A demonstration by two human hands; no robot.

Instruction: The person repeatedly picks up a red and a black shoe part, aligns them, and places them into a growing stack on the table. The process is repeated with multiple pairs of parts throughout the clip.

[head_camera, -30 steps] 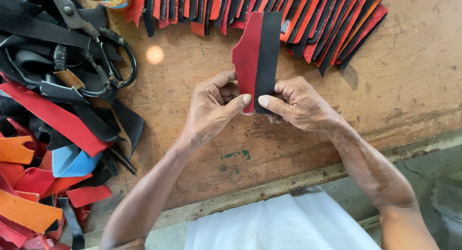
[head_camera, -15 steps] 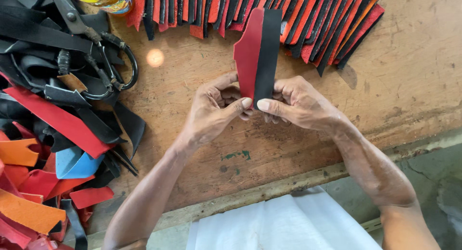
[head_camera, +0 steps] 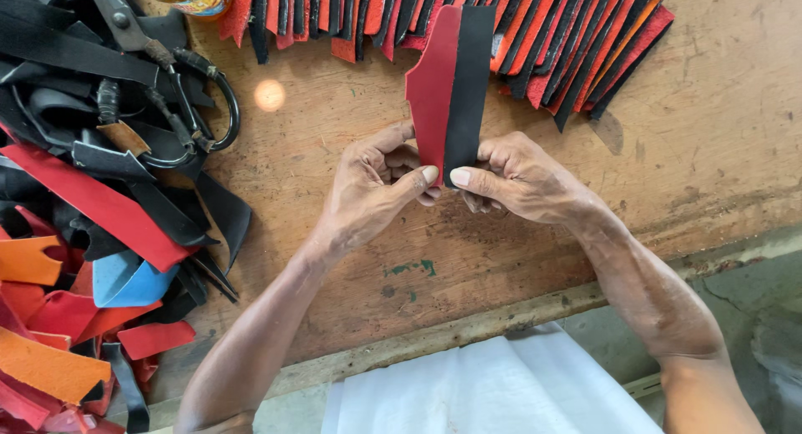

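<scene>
I hold a flat two-part piece upright over the wooden table: a red strip on the left and a black strip on the right, edge to edge. My left hand pinches the lower end of the red strip with thumb and fingers. My right hand pinches the lower end of the black strip. The two thumbs almost meet at the seam.
A row of overlapping red, black and orange cut strips lies along the far edge. A heap of black, red, orange and blue scraps with large scissors fills the left. White cloth lies below the table's near edge.
Both hands have shifted slightly with the red and black piece; the grip is the same.
</scene>
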